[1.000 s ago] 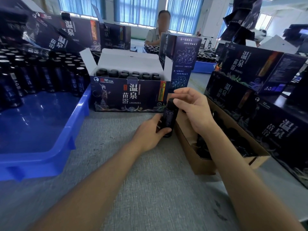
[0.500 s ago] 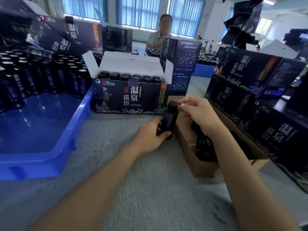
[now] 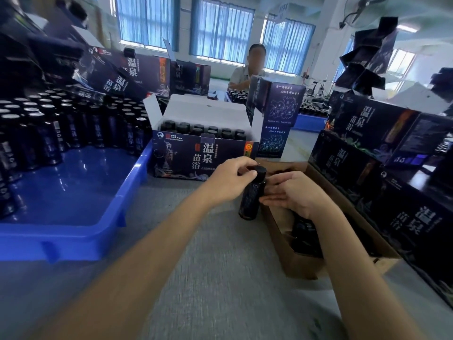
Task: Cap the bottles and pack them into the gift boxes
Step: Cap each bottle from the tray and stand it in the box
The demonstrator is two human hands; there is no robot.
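One bottle (image 3: 252, 196), left hand (image 3: 230, 181) gripping its top, right hand (image 3: 293, 195) flat, cardboard box (image 3: 302, 265) beside

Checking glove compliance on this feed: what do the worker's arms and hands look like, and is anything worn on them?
The left hand and right hand are bare: no gloves, no rings visible. The left forearm and right forearm are uncovered too, with no sleeve, watch or wristband anywhere in view.
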